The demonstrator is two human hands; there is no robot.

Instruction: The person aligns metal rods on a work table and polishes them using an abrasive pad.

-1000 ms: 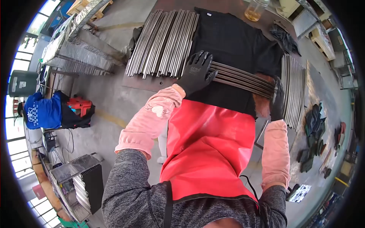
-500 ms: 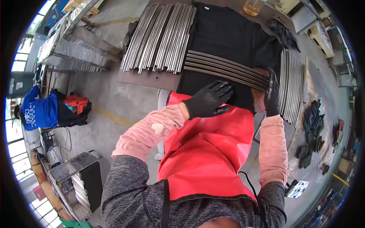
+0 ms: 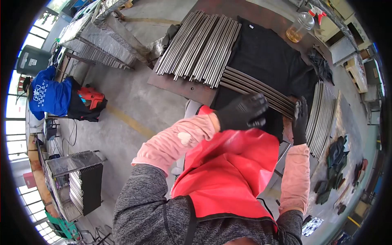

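Several dark metal rods [image 3: 254,90] lie side by side across a black cloth [image 3: 267,47], which looks like a shirt. My left hand [image 3: 243,111], in a black glove, is at their near side. Its slightly blurred fingers are extended and overlap the nearest rods in view; whether they touch I cannot tell. My right hand [image 3: 300,120], also gloved in black, stands at the right ends of the rods with fingers straight and flat, palm toward the ends. Beside it lies a row of brighter rods [image 3: 321,118]. A larger layer of shiny rods [image 3: 200,47] covers the left of the table.
The brown table [image 3: 185,86] has a clear jar [image 3: 300,27] of amber liquid and a dark crumpled cloth [image 3: 320,65] at its far right. A person in blue [image 3: 51,93] is at the left. A wrapped rack [image 3: 87,183] stands lower left. Dark cloths [image 3: 335,163] lie at the right.
The camera view has shifted, so the table appears farther right and lower. My left hand has come closer to the rods. My right hand remains at their right ends.
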